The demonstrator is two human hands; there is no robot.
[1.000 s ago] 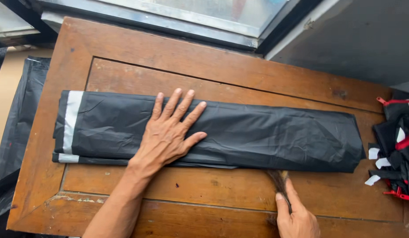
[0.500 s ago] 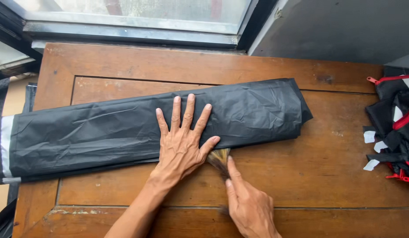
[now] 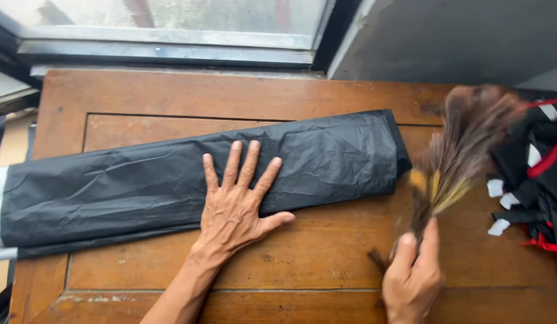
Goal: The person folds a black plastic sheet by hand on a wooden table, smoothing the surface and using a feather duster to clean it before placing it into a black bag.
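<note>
- The left hand [image 3: 236,207] is lying flat, fingers spread, pressing the folded black plastic sheet [image 3: 188,180] against the wooden counter [image 3: 326,258]; an even palm is keeping the film from creeping.
- The right hand [image 3: 413,273] is closing round the handle of a feather duster [image 3: 458,150], its brown plumes blurring over the counter's right side, just past the sheet's end.
- Light strokes running away from the pinned palm are likely serving best here.
- A pile of black fabric with red trim [image 3: 539,174] is lying at the right edge, beside the plumes; short sweeps are advisable to avoid snagging it.
</note>
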